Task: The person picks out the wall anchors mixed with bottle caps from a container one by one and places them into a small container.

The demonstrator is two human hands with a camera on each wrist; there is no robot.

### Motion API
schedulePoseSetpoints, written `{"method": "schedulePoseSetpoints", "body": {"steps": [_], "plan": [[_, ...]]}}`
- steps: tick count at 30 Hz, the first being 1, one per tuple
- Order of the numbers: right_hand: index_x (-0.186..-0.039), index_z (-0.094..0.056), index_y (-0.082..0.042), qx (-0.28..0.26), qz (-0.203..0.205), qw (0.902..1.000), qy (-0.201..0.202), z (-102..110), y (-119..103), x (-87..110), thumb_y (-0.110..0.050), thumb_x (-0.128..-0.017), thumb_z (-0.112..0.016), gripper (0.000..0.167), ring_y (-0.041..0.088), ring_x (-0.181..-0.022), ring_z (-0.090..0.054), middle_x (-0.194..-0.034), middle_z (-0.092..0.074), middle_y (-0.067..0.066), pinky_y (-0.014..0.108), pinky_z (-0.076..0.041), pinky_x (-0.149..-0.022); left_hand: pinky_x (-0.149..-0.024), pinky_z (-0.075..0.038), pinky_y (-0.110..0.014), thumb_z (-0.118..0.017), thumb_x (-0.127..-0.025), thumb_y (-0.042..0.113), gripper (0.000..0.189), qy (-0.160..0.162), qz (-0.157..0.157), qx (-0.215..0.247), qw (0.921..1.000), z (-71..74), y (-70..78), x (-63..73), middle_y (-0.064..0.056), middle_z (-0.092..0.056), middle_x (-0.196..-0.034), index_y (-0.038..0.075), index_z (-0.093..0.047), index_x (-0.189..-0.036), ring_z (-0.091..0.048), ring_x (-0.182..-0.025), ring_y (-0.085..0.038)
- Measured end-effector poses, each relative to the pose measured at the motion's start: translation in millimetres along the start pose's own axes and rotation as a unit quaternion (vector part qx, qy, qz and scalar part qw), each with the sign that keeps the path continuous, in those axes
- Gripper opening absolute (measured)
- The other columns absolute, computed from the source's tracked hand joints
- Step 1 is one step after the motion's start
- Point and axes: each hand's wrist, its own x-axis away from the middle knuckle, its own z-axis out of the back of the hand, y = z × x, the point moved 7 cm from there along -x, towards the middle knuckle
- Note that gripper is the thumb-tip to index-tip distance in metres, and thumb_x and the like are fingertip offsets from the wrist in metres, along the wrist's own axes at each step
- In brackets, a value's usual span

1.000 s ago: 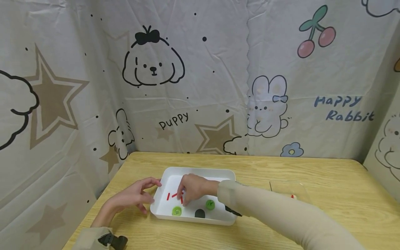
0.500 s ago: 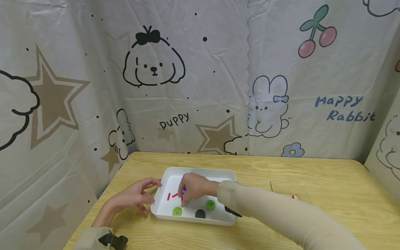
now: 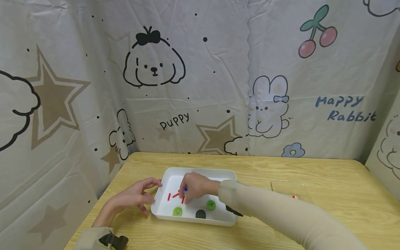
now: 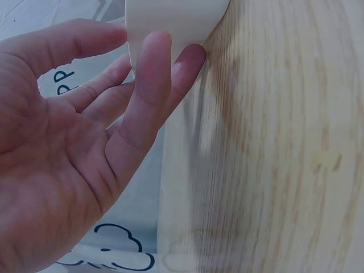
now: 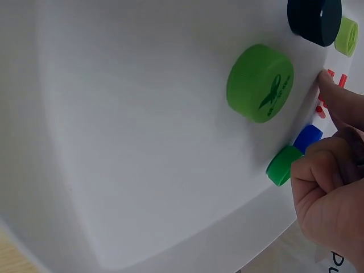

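Note:
A white tray (image 3: pixel 218 222) stands on the wooden table, with several thin red sticks (image 3: pixel 169 197) lying loose at its left. My right hand (image 3: pixel 195 185) reaches down into the tray, thumb and fingertip pinching one red stick (image 3: pixel 183 200). In the right wrist view, its finger partly hides the sticks. Beside that hand are a blue cap (image 5: pixel 308 137) and a green cap (image 5: pixel 283 165). A bright green cap (image 5: pixel 260 83), a dark cap (image 5: pixel 314 21) and a lime cap (image 3: pixel 177 211) also sit inside. My left hand (image 3: pixel 135 194), fingers relaxed, touches the tray's left end.
Right of the tray lies a flat clear plastic piece (image 3: pixel 300 189), with a small red-and-white thing (image 3: pixel 294 197) by it, partly behind the right sleeve (image 3: pixel 275 208). A printed curtain (image 3: pixel 193 86) hangs behind the table (image 3: pixel 253 165).
The red stick at my right fingertips has turned slightly, and a little more of the blue cap shows behind the fingers. My left hand stays at the tray's end.

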Motion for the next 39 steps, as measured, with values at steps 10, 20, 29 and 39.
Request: {"method": "schedulePoseSetpoints", "body": {"steps": [10, 20, 29, 39], "plan": [[-0.072, -0.079, -0.017, 0.011, 0.000, 0.9997, -0.020, 5.1, 3.5, 4.3, -0.003, -0.079, -0.089, 0.019, 0.006, -0.071, -0.052, -0.081, -0.068, -0.014, 0.021, -0.044, -0.062, -0.059, -0.063, -0.044, -0.068, -0.090, -0.003, 0.052, -0.001, -0.005, 0.006, 1.0000, -1.2, 1.1, 1.5, -0.032, -0.019, -0.168, -0.003, -0.050, -0.138, -0.070, -0.084, -0.033], [-0.090, -0.085, -0.016, -0.031, 0.015, 0.9975, -0.062, 2.4, 4.5, 2.5, 0.001, -0.081, -0.089, 0.020, 0.007, -0.072, -0.047, -0.085, -0.068, -0.009, 0.019, -0.040, -0.064, -0.060, -0.062, -0.042, -0.068, -0.090, -0.003, 0.052, 0.004, 0.000, -0.001, 1.0000, -0.6, 0.7, 0.5, -0.032, -0.019, -0.168, -0.003, -0.050, -0.139, -0.069, -0.082, -0.032], [-0.092, -0.086, -0.014, -0.044, 0.028, 0.9959, -0.074, -1.1, 5.1, -1.1, 0.005, -0.082, -0.086, 0.022, 0.006, -0.072, -0.046, -0.085, -0.068, -0.010, 0.019, -0.039, -0.063, -0.060, -0.063, -0.043, -0.068, -0.089, -0.003, 0.052, 0.004, 0.000, 0.000, 1.0000, -0.4, -0.1, 0.7, -0.033, -0.018, -0.168, -0.003, -0.050, -0.138, -0.071, -0.086, -0.034], [-0.082, -0.084, -0.013, -0.030, 0.035, 0.9969, -0.063, 2.5, 6.9, 1.5, 0.001, -0.084, -0.087, 0.014, 0.004, -0.073, -0.049, -0.081, -0.069, -0.011, 0.018, -0.042, -0.065, -0.060, -0.063, -0.045, -0.068, -0.090, -0.003, 0.052, 0.005, 0.000, -0.001, 1.0000, -1.0, 0.6, 1.0, -0.032, -0.017, -0.169, -0.003, -0.050, -0.138, -0.070, -0.081, -0.034]]}}
